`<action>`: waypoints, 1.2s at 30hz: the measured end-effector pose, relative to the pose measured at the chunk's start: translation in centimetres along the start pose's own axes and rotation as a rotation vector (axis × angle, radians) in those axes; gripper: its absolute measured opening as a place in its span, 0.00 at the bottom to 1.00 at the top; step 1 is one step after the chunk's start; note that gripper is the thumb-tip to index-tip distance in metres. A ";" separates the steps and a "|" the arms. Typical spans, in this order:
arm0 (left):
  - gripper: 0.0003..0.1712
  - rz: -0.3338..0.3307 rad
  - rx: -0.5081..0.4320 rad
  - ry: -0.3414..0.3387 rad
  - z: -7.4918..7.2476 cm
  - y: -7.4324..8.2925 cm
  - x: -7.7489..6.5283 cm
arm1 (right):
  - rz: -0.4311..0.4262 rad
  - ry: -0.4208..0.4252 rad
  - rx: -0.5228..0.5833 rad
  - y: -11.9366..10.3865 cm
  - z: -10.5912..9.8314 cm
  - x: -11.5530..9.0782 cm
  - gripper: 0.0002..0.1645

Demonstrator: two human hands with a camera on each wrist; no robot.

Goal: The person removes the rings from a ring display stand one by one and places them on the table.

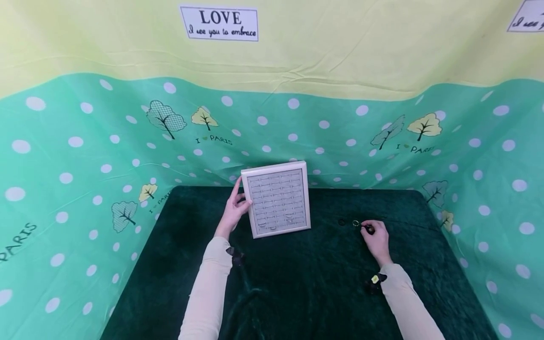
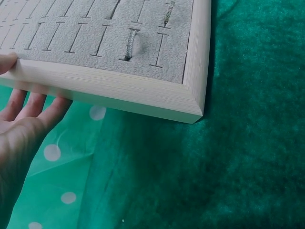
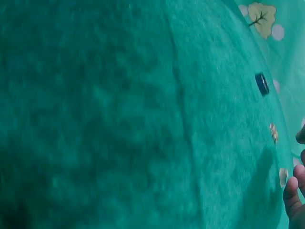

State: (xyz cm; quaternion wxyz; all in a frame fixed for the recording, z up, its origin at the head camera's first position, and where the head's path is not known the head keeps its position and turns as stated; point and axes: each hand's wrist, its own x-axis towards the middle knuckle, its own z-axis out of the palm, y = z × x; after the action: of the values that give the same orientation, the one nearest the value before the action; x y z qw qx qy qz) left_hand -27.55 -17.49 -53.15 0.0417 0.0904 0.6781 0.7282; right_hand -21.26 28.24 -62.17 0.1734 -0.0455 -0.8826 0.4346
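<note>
In the head view, my left hand [image 1: 233, 210] grips the left edge of a white-framed ring display tray [image 1: 308, 203], which stands tilted up. Grey slotted padding fills the tray. A silver ring [image 2: 129, 44] and another ring [image 2: 169, 13] sit in slots in the left wrist view. Over at the right, my right hand [image 1: 377, 238] is low at the cloth, thumb and fingers curved. Its fingertips are beside a pale ring [image 3: 283, 177]; whether they pinch it is unclear. Beyond that are a gold ring [image 3: 273, 133] and a dark ring [image 3: 261, 84].
Dark green velvety cloth [image 1: 297, 283] covers the table. A polka-dot curtain [image 1: 263, 120] with printed trees hangs behind the table and along both sides. The tray stands close to the back edge.
</note>
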 end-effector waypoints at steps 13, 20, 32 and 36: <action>0.47 0.045 0.020 0.007 -0.4 -1.6 0.5 | -0.070 -0.047 0.062 -3.4 2.2 -0.5 0.08; 0.48 0.015 -0.008 -0.001 -0.4 -0.9 0.4 | -0.101 -0.076 0.112 -5.5 3.6 -1.1 0.08; 0.47 0.006 -0.019 -0.022 0.2 1.2 -0.4 | -0.097 -0.124 0.143 -8.0 5.7 -1.7 0.07; 0.47 -0.002 -0.029 -0.018 0.2 1.1 -0.4 | -0.086 -0.148 0.143 -8.8 6.4 -1.8 0.07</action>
State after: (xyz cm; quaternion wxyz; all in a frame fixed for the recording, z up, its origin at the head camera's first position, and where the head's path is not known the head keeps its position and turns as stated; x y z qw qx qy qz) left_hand -27.03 -17.44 -52.04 0.0498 0.0955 0.6671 0.7372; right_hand -21.14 17.58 -59.32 0.1289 0.0372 -0.8608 0.4909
